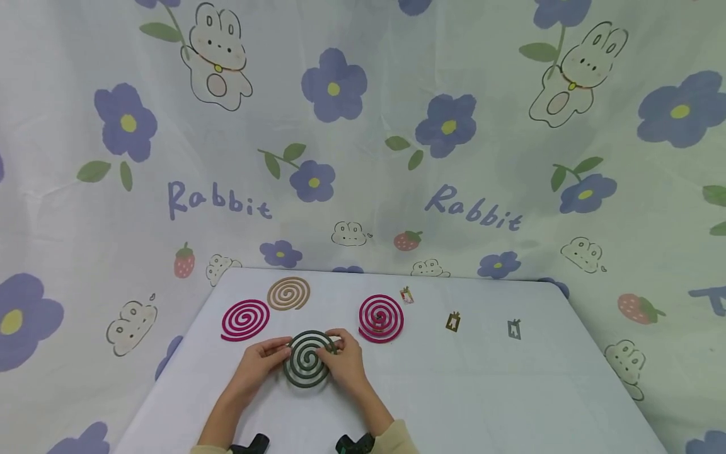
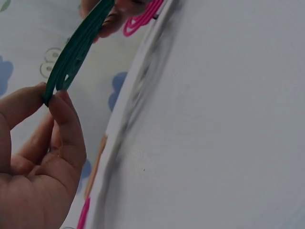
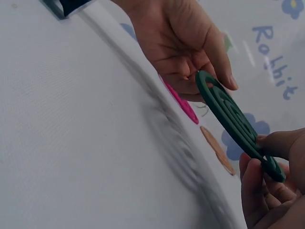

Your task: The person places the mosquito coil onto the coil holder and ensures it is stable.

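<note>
A dark green mosquito coil (image 1: 308, 359) is held up off the table between both hands. My left hand (image 1: 259, 364) pinches its left edge between thumb and fingers. On the other side my right hand (image 1: 347, 364) grips the rim, with the thumb over the front face and fingers behind. The left wrist view shows the green coil (image 2: 76, 52) nearly edge-on, rising from the left fingertips. In the right wrist view the coil (image 3: 228, 114) is tilted, and its shadow falls on the white tabletop.
Behind the hands lie a pink coil (image 1: 246, 320) and a tan coil (image 1: 288, 294). Another pink coil (image 1: 380, 319) has something small and dark at its middle. Small metal stands (image 1: 452, 321) lie toward the right, one silver (image 1: 513, 329) and one near the back edge (image 1: 406, 295).
</note>
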Tool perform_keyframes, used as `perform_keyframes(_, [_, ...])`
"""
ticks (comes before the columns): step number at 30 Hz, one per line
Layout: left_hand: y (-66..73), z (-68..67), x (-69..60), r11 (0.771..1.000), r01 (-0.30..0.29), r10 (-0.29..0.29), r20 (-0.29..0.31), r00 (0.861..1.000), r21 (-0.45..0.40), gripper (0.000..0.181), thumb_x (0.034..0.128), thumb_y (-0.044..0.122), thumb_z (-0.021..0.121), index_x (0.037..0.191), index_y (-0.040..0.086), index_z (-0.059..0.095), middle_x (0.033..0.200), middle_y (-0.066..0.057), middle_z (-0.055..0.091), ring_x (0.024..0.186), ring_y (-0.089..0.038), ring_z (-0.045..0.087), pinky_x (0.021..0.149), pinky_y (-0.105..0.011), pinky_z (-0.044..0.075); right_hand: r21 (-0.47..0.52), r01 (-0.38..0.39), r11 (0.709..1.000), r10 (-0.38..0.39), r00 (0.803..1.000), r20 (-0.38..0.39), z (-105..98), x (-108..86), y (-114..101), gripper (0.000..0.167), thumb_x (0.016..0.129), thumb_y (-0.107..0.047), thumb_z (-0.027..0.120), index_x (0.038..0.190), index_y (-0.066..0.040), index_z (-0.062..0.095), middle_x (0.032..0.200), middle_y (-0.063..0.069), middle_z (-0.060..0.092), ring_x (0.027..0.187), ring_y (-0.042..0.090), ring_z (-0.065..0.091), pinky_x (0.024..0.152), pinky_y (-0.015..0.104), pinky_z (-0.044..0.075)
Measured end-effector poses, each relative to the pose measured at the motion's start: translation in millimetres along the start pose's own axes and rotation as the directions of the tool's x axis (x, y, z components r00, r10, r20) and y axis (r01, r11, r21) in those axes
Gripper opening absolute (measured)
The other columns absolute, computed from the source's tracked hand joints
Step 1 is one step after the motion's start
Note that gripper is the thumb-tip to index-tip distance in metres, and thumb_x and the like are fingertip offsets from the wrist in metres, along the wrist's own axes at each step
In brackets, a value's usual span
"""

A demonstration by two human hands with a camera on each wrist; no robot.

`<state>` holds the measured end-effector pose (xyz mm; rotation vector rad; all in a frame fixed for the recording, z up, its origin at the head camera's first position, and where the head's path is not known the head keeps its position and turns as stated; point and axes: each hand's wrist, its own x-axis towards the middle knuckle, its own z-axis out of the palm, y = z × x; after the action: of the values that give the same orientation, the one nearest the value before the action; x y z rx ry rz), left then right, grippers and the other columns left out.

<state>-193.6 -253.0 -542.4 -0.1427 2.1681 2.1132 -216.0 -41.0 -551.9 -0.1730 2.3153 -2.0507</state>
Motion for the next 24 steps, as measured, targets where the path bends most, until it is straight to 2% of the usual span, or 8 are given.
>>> perform_keyframes(2, [-0.2,2.3,1.3,1.000,0.009,-0.009,0.007,1.000,-0.028,0.046,0.0897,0.009,0.070,0.128,-0.011,0.054,0.102,-0.013,0.066,0.090,-0.014,0.064,0.080,-0.027,0.054,0.038,0.001,0.999,-0.001,1.000,-0.015,-1,1.1,-1,0.037,0.080,-0.011,0.079,0.112,-0.009,0.059,0.071,-0.001,0.061,0.053,0.007,0.055,0.045,0.022,0.047])
perform_keyframes(6, [-2.8,6.1,1.4,0.997,0.015,-0.009,0.066,0.998,-0.082,0.053,0.0887,0.003,0.069,0.134,-0.011,0.046,0.102,-0.014,0.065,0.091,-0.016,0.064,0.081,-0.030,0.054,0.089,0.013,0.996,-0.009,0.999,-0.044,-3,0.7,-2,0.037,0.081,-0.009,0.078,0.109,-0.008,0.055,0.071,0.001,0.061,0.050,0.010,0.057,0.043,0.025,0.050])
perform_keyframes(11, [-4.1,10.0,0.9,0.994,0.008,0.010,0.160,0.987,-0.112,0.064,0.0884,0.002,0.069,0.143,-0.004,0.036,0.107,-0.021,0.063,0.092,-0.021,0.065,0.080,-0.034,0.055,0.095,0.006,0.995,0.001,0.997,-0.074,-5,-0.2,-1,0.039,0.081,-0.010,0.078,0.111,-0.007,0.053,0.073,0.001,0.062,0.048,0.011,0.057,0.043,0.027,0.051])
perform_keyframes(14, [-3.3,13.1,0.7,0.993,0.008,0.014,0.181,0.983,-0.121,0.068,0.0884,0.003,0.069,0.145,-0.001,0.032,0.110,-0.024,0.062,0.091,-0.023,0.065,0.078,-0.036,0.056,0.081,-0.003,0.997,0.009,0.997,-0.078,-7,-0.2,-1,0.045,0.082,-0.011,0.078,0.120,-0.005,0.053,0.074,0.001,0.063,0.048,0.011,0.057,0.044,0.028,0.052])
perform_keyframes(18, [-2.6,18.1,1.8,0.992,0.023,-0.004,0.150,0.989,-0.125,0.068,0.0876,0.003,0.070,0.145,0.000,0.034,0.111,-0.023,0.062,0.092,-0.024,0.065,0.076,-0.036,0.056,0.051,0.006,0.999,-0.002,0.997,-0.073,-9,0.1,0,0.049,0.082,-0.012,0.078,0.126,-0.006,0.055,0.072,0.000,0.063,0.049,0.010,0.058,0.044,0.027,0.051])
perform_keyframes(24, [-2.1,26.1,5.1,0.991,0.050,-0.044,0.049,0.998,-0.128,0.058,0.0863,0.003,0.072,0.137,-0.004,0.044,0.105,-0.019,0.066,0.089,-0.024,0.065,0.075,-0.033,0.056,0.023,0.016,1.000,-0.013,0.995,-0.098,-14,0.1,0,0.044,0.080,-0.012,0.080,0.118,-0.007,0.057,0.072,-0.001,0.062,0.053,0.007,0.056,0.047,0.023,0.049])
